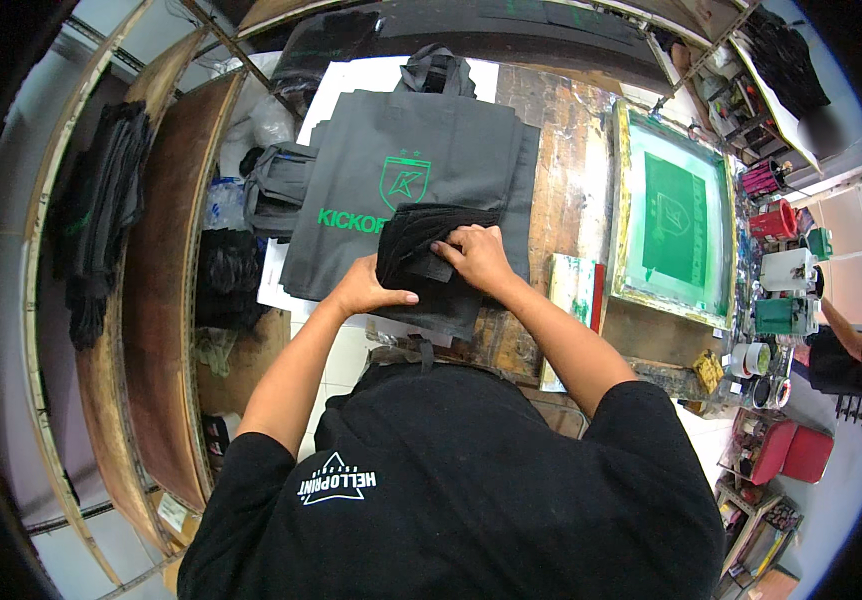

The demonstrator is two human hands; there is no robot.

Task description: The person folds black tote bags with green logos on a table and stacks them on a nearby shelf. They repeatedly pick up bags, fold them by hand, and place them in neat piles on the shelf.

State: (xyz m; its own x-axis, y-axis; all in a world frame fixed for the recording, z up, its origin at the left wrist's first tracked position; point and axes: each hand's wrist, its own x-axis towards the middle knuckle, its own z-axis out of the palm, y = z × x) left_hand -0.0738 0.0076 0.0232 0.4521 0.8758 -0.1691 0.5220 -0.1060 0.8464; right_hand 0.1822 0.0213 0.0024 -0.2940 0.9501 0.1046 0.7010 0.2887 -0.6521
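Observation:
A pile of dark tote bags (351, 135) lies on the table, the top one printed with a green crest and lettering. Over its lower part is a thick folded bundle of black fabric (429, 228), its layered edges fanned; whether it is made of bags cannot be told. My left hand (369, 288) grips the bundle's left end, thumb stretched along the near side and fingers partly hidden behind it. Bent fingers of my right hand (478, 258) pinch the bundle's right part. Black handles (438, 70) stick out at the pile's far end.
Right of the pile, a framed printing screen (623, 200) with a green stencil rests on the worn wooden table (561, 110). Paint tubs (786, 270) line the right side, near another person's arm (844, 328). Wooden shelves (166, 230) with hanging black bags (106, 210) stand at left.

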